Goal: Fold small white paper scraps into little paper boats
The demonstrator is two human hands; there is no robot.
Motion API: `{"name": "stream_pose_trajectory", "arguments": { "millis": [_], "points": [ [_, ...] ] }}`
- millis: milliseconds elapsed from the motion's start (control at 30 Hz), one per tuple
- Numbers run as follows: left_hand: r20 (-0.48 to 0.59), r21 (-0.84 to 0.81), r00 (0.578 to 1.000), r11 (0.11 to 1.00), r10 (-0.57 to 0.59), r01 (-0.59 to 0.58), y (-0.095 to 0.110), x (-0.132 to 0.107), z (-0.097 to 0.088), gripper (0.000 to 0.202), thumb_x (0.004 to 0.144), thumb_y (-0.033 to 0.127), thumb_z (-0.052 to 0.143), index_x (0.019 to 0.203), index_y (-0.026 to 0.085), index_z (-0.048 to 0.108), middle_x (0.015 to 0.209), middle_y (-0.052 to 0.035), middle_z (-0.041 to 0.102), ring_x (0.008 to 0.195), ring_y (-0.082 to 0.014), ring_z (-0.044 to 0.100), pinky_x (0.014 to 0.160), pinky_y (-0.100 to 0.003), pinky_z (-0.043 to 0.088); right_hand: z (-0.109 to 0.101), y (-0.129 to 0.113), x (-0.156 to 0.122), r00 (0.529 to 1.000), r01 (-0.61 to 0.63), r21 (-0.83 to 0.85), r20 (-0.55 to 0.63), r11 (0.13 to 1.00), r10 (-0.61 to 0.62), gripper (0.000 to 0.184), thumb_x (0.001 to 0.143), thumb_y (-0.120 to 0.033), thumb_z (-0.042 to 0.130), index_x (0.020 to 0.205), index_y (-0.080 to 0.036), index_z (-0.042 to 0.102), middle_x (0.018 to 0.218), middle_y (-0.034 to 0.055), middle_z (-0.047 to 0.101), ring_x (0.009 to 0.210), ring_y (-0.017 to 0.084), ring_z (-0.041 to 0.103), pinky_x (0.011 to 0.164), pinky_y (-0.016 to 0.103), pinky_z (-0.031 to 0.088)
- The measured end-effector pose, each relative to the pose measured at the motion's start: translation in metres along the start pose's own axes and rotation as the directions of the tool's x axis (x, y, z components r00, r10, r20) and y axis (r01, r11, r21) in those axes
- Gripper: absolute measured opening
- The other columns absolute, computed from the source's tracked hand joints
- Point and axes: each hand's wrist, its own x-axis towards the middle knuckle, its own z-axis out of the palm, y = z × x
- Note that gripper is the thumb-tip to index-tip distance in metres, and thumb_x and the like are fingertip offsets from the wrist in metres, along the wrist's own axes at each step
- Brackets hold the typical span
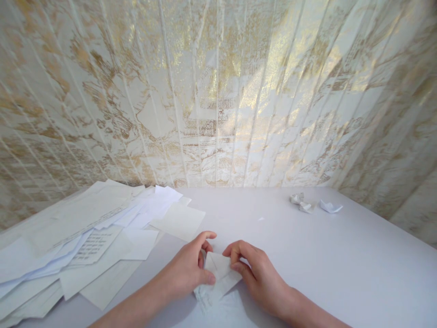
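Note:
Between my two hands, near the front of the white table, is a small folded piece of white paper point(218, 268) with crease lines across it. My left hand point(195, 266) grips its left edge, the thumb on top and the index finger raised and curved. At the right edge, my right hand point(254, 273) pinches the paper between thumb and fingers. Under the folded paper lies another thin sheet with faint grey markings point(205, 298); how the two are joined I cannot tell.
A spread pile of white sheets point(102, 241), some printed, covers the table's left side. Crumpled paper scraps point(302, 203) and a small folded scrap point(330, 207) lie at the back right. A tiny paper bit point(261, 218) sits mid-table point(341, 264). A patterned curtain point(218, 114) hangs behind.

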Motion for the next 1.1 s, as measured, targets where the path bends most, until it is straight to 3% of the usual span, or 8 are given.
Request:
{"name": "stream_pose_trajectory", "arguments": {
  "millis": [100,233,400,500,600,733,900,1100],
  "points": [
    [0.039,-0.045,0.998,0.998,0.05,-0.048,0.007,-0.006,0.004,0.033,0.054,0.009,0.058,0.086,0.016,0.056,0.059,0.0076,0.045,0.051,-0.008,0.039,0.047,-0.019,0.029,0.004,-0.001,0.0,0.993,-0.051,0.189,-0.095,0.981,0.07,0.008,0.077,-0.015,0.05,0.081,-0.021,0.045,0.084,0.0015,0.056,0.078,0.015,0.054,0.068,0.027,0.041],
    [-0.049,-0.265,0.997,0.962,0.054,-0.065,0.015,-0.012,0.011,0.009,0.062,0.019,0.059,0.069,0.014,0.055,0.054,0.0056,0.046,0.051,-0.0088,0.042,0.049,-0.02,0.032,0.014,-0.002,0.001,0.98,-0.134,0.494,-0.065,0.859,0.19,0.03,0.069,-0.025,0.063,0.091,-0.021,0.043,0.084,0.0009,0.057,0.075,0.016,0.056,0.065,0.027,0.043],
    [-0.076,-0.379,0.993,0.918,0.094,-0.116,0.015,-0.013,0.016,0.016,0.065,0.026,0.06,0.075,0.015,0.054,0.065,0.0,0.056,0.066,-0.0146,0.053,0.062,-0.024,0.041,0.016,-0.006,0.0,0.963,-0.18,0.146,-0.174,0.973,0.204,0.009,0.074,-0.019,0.055,0.067,-0.017,0.049,0.062,-0.0018,0.053,0.06,0.012,0.05,0.056,0.022,0.04],
    [-0.189,-0.105,0.961,0.968,0.203,-0.226,0.012,-0.012,0.008,0.017,0.067,0.026,0.058,0.08,0.018,0.052,0.078,-0.002,0.059,0.075,-0.0172,0.053,0.068,-0.027,0.042,0.008,0.0,-0.001,0.968,0.047,-0.218,-0.232,0.975,-0.098,0.011,0.074,-0.009,0.046,0.07,-0.018,0.053,0.067,0.0013,0.056,0.062,0.013,0.049,0.058,0.024,0.039],
    [-0.276,0.35,0.852,0.872,0.445,-0.342,0.007,-0.013,-0.003,0.019,0.069,0.02,0.052,0.089,0.021,0.053,0.092,-0.0044,0.058,0.089,-0.0208,0.049,0.081,-0.033,0.038,-0.001,0.009,0.001,0.938,0.23,-0.512,-0.109,0.828,-0.328,0.021,0.073,-0.003,0.04,0.072,-0.018,0.055,0.075,0.0055,0.059,0.07,0.017,0.05,0.064,0.029,0.037],
    [0.033,0.7,0.757,0.526,0.652,-0.483,0.002,-0.011,-0.009,0.034,0.067,0.003,0.042,0.093,0.02,0.056,0.092,-0.0055,0.058,0.091,-0.0208,0.046,0.084,-0.036,0.033,-0.003,0.017,0.005,0.931,0.297,-0.634,0.026,0.714,-0.364,0.024,0.07,0.001,0.038,0.069,-0.017,0.054,0.073,0.0056,0.06,0.067,0.017,0.048,0.066,0.031,0.035],
    [0.227,0.806,0.816,0.368,0.531,-0.464,0.002,-0.012,-0.002,0.027,0.077,0.004,0.036,0.082,0.019,0.057,0.081,-0.0039,0.057,0.076,-0.0173,0.046,0.071,-0.031,0.036,-0.001,0.014,0.005,0.944,0.33,-0.632,0.198,0.701,-0.265,0.023,0.069,0.002,0.04,0.068,-0.017,0.054,0.075,0.0046,0.059,0.069,0.016,0.047,0.067,0.028,0.035],
    [0.21,0.823,0.885,0.414,0.417,-0.39,0.011,-0.03,0.005,0.022,0.073,0.009,0.045,0.089,0.019,0.056,0.086,-0.0061,0.055,0.081,-0.0208,0.047,0.074,-0.035,0.037,-0.007,0.008,0.002,0.95,0.3,-0.573,0.252,0.763,-0.184,0.015,0.069,-0.005,0.048,0.072,-0.018,0.055,0.08,0.0043,0.058,0.081,0.018,0.048,0.075,0.032,0.034]
  ]
}}
